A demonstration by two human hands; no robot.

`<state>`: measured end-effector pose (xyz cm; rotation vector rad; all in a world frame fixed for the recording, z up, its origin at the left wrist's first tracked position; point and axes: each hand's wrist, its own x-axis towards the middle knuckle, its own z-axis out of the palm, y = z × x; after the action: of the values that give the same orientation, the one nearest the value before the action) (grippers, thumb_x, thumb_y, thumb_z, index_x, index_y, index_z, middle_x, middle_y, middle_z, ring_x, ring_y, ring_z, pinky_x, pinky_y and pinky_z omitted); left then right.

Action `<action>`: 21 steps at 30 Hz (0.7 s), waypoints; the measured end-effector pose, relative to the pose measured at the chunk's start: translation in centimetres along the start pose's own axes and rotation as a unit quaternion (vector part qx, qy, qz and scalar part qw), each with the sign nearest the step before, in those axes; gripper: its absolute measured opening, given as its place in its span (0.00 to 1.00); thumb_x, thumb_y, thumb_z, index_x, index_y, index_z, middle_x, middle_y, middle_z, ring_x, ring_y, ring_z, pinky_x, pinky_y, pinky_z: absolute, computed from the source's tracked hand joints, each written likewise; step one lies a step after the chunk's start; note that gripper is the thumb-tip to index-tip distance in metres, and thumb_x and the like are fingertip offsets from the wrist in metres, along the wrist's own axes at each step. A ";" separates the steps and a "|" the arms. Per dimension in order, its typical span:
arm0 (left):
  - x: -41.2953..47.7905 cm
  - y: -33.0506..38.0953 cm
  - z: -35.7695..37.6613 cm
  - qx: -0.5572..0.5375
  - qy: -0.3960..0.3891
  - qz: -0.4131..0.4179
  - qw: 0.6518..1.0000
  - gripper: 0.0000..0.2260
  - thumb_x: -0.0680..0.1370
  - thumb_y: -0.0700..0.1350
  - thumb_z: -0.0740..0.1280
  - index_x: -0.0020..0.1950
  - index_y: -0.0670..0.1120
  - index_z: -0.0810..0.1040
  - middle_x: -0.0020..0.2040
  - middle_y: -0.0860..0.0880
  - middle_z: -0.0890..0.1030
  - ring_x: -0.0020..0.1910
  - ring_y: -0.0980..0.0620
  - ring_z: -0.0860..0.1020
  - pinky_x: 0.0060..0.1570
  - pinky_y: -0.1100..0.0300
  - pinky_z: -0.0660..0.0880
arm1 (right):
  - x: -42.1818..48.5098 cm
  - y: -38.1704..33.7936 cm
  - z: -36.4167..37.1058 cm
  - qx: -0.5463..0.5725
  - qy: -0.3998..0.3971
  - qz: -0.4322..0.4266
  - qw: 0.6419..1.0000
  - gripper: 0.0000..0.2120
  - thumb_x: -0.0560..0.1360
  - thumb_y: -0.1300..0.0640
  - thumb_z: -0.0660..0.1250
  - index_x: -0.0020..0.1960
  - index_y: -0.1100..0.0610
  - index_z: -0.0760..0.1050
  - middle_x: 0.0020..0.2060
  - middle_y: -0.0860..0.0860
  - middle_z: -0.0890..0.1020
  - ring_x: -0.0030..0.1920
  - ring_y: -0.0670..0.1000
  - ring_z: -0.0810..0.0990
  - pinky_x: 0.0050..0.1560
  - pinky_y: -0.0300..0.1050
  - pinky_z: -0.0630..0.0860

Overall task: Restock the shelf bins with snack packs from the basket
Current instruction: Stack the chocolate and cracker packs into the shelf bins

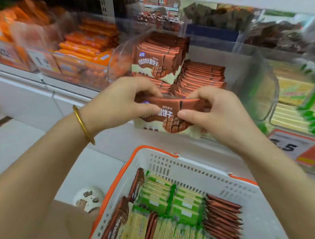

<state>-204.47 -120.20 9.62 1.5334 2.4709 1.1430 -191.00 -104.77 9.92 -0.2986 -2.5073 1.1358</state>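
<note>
Restocking seems midway: left hand [121, 99] and right hand [216, 111] pinch brown chocolate-biscuit packs [171, 111] at centre before a part-filled clear plastic bin [263, 84], with the white orange-rimmed basket [187, 165] below holding plenty.

A shop: a clear bin [269, 99] of brown snack packs [202, 76] on a white shelf [27, 95], orange packs [88, 42] left of it, a price tag [292, 147] right, a shopping basket [196, 168] below.
</note>
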 end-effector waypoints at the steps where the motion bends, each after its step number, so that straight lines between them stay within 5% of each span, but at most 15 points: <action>1: 0.7 0.0 -0.7 0.008 0.059 0.009 0.998 0.15 0.71 0.41 0.73 0.56 0.48 0.77 0.50 0.52 0.79 0.48 0.62 0.76 0.52 0.68 0.73 | 1.1 -0.7 -0.5 -0.003 0.030 -0.008 1.000 0.06 0.69 0.57 0.75 0.42 0.54 0.78 0.35 0.48 0.79 0.34 0.48 0.77 0.38 0.44 0.75; 5: 1.9 -1.6 -1.1 0.109 0.251 0.036 0.961 0.20 0.74 0.43 0.65 0.65 0.39 0.71 0.58 0.46 0.73 0.59 0.53 0.70 0.59 0.65 0.64 | 6.3 -1.1 -1.2 0.095 0.131 0.032 0.986 0.05 0.72 0.57 0.73 0.44 0.52 0.77 0.42 0.48 0.82 0.40 0.44 0.83 0.37 0.38 0.79; 10: 1.3 -4.9 1.3 0.213 0.126 0.036 0.968 0.21 0.76 0.51 0.56 0.61 0.39 0.76 0.61 0.41 0.76 0.63 0.42 0.72 0.65 0.53 0.62 | 12.8 0.8 1.9 0.074 0.186 0.075 0.977 0.12 0.71 0.58 0.74 0.38 0.49 0.71 0.41 0.48 0.79 0.46 0.52 0.82 0.44 0.53 0.80; 15: 1.1 -5.4 2.0 0.260 0.100 0.002 0.960 0.23 0.76 0.54 0.52 0.58 0.43 0.78 0.60 0.43 0.78 0.64 0.43 0.72 0.69 0.46 0.58 | 14.8 0.9 3.8 -0.161 0.206 0.096 0.960 0.15 0.72 0.48 0.72 0.50 0.51 0.68 0.51 0.48 0.78 0.50 0.50 0.77 0.42 0.46 0.70; 21: 0.8 -5.6 2.0 0.261 0.094 0.005 0.961 0.24 0.77 0.55 0.51 0.61 0.43 0.77 0.61 0.44 0.77 0.67 0.42 0.70 0.70 0.49 0.54 | 15.0 0.6 3.9 -0.207 0.201 0.110 0.951 0.26 0.70 0.45 0.73 0.59 0.56 0.65 0.54 0.52 0.77 0.53 0.54 0.78 0.40 0.48 0.67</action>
<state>-208.50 -119.83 5.15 1.5988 3.0793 0.6897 -206.19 -101.91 10.77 -0.8487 -2.3502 0.5296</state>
